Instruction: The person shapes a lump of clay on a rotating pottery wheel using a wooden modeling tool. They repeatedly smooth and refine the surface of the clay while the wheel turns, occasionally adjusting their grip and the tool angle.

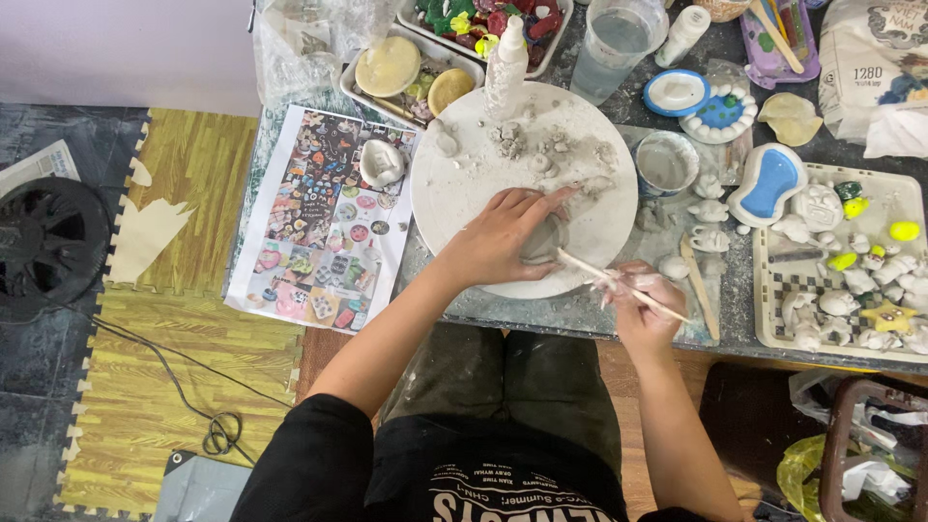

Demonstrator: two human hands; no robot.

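My left hand [503,235] rests on a grey clay piece [543,240] lying on a round white board [454,188], fingers spread over it. A thin wooden stick [619,285] is pinched in my right hand [642,307], and its tip touches the clay piece by my left fingers. Clay crumbs [541,145] are scattered over the far part of the board.
A printed picture sheet [324,227] lies left of the board with a small clay piece [381,162] on it. A tray [904,188] of small clay figures is at right. A clay-smeared cup [665,162], a water container [617,43] and a white bottle [505,68] stand behind. A black fan [43,242] sits on the floor.
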